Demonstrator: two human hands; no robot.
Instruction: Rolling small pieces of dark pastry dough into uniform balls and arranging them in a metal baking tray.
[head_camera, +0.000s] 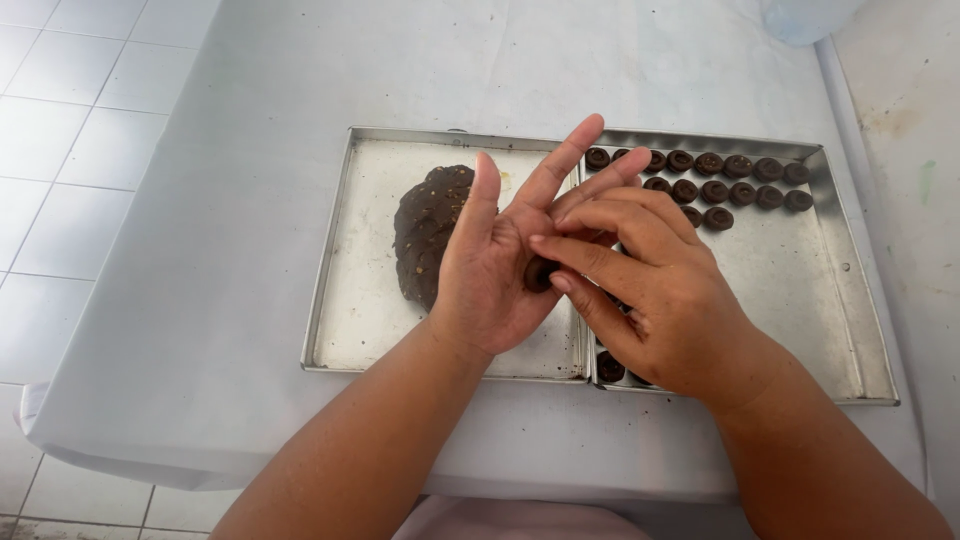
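Observation:
My left hand (497, 260) is held flat, palm up, fingers spread, over the gap between two metal trays. A small dark brown dough piece (540, 273) lies on its palm. My right hand (650, 290) comes from the right, its fingertips pressing on that piece. A big lump of dark chocolate dough (425, 230) with pale bits lies in the left tray (345, 300), just left of my left hand. Several small round shaped dough pieces (725, 180) stand in rows at the far end of the right tray (820, 300); a few more (610, 368) show under my right hand.
Both trays sit side by side on a white-covered table (250, 200). A translucent container (805, 15) stands at the table's far right edge. White floor tiles (60, 150) lie to the left, and a pale stained surface (910, 150) to the right.

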